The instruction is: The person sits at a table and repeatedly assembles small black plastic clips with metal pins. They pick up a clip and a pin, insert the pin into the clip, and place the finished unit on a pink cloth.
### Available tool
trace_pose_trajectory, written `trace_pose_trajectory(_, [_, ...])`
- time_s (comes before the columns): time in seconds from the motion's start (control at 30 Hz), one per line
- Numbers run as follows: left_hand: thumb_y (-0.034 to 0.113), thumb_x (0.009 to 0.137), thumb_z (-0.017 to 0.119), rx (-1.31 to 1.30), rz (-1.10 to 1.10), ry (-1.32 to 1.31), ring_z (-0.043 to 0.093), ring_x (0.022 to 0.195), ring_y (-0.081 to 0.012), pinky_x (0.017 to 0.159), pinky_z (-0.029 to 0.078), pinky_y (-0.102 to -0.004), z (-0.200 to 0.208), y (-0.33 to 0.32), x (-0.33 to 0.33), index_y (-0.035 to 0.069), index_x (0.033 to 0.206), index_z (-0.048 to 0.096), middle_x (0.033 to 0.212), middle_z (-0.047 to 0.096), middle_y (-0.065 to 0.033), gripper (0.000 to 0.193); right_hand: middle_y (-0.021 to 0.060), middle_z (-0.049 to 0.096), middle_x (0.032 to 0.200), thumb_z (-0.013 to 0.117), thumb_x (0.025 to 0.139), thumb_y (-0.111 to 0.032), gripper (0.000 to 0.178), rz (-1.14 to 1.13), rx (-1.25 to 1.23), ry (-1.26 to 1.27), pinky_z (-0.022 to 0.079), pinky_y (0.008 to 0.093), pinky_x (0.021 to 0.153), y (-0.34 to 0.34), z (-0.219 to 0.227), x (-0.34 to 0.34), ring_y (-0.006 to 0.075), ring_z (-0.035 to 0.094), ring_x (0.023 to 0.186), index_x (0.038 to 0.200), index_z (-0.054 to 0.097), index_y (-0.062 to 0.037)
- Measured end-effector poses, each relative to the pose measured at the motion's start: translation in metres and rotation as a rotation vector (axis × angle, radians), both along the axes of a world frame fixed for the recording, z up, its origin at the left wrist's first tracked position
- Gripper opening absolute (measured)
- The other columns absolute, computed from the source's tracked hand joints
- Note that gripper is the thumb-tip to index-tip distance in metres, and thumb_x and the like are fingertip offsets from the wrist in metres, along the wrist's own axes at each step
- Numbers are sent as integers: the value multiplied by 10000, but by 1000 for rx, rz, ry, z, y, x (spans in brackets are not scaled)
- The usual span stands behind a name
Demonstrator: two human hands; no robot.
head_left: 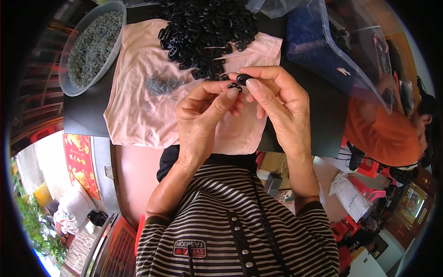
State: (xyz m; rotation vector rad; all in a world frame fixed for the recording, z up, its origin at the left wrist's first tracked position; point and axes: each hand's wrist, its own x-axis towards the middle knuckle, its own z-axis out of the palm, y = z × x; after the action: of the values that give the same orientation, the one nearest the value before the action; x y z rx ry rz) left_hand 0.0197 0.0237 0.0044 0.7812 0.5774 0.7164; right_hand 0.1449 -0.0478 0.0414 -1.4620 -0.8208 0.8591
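Observation:
My left hand (pixel 203 111) pinches a small black plastic piece (pixel 234 86) between thumb and fingertips. In my right hand (pixel 279 99), thumb and forefinger grip another small black plastic piece (pixel 243 79), rounded at its end. Both pieces are close together in front of the heap; whether they touch is hard to tell. Beyond my fingers lies a large heap of similar black plastic pieces (pixel 207 30), several showing holes. They rest on a pink cloth (pixel 134 106), a garment by its look. Left of my hands, a small pile of fine grey metal bits (pixel 164 85), perhaps springs, sits on the cloth.
A clear plastic bowl (pixel 121 46) full of the same grey bits stands at the far left of the dark table (pixel 87 115). At the far right is a clear-and-blue plastic bin (pixel 304 41). Beside it sits another person in an orange top (pixel 385 131).

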Motion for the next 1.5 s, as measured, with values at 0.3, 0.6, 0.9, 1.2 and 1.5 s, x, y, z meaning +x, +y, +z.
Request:
trace_pose_trajectory(0.3, [60, 873, 610, -4, 35, -25, 597, 729, -121, 676, 489, -244, 0, -2, 2, -27, 988, 620, 858, 666, -101, 145, 31, 599, 898, 607, 876, -74, 168, -9, 101, -60, 455, 171, 588, 0, -4, 0, 34, 553, 707, 1013, 618, 22])
trace_pose_trajectory(0.6, [63, 872, 613, 0, 14, -16, 606, 736, -126, 670, 493, -245, 4, -4, 1, -36, 986, 617, 859, 665, -105, 152, 35, 635, 852, 620, 868, -74, 174, -53, 104, 2, 457, 167, 583, -2, 2, 0, 33, 573, 706, 1018, 617, 14])
trace_pose_trajectory(0.9, [78, 870, 620, -4, -22, -37, 609, 736, -130, 671, 494, -247, 8, -5, -1, -41, 985, 616, 869, 663, -102, 166, 46, 632, 863, 624, 852, -30, 159, -62, 125, -126, 470, 175, 587, -2, 7, -2, 48, 583, 705, 1004, 629, 17])
trace_pose_trajectory(1.2, [76, 878, 607, 116, -12, -28, 603, 729, -126, 677, 491, -246, 5, -3, -6, -41, 992, 605, 863, 659, -99, 163, 75, 632, 875, 646, 796, 39, 190, -71, 203, -463, 497, 210, 636, 0, 9, -7, 106, 607, 751, 982, 652, 4])
trace_pose_trajectory(1.5, [71, 890, 587, -35, -37, -101, 609, 731, -129, 676, 494, -244, 12, -3, -6, -51, 992, 604, 869, 662, -114, 160, 80, 633, 900, 629, 809, 39, 188, -47, 186, -428, 507, 212, 654, -1, 13, -7, 109, 618, 758, 992, 650, 5])
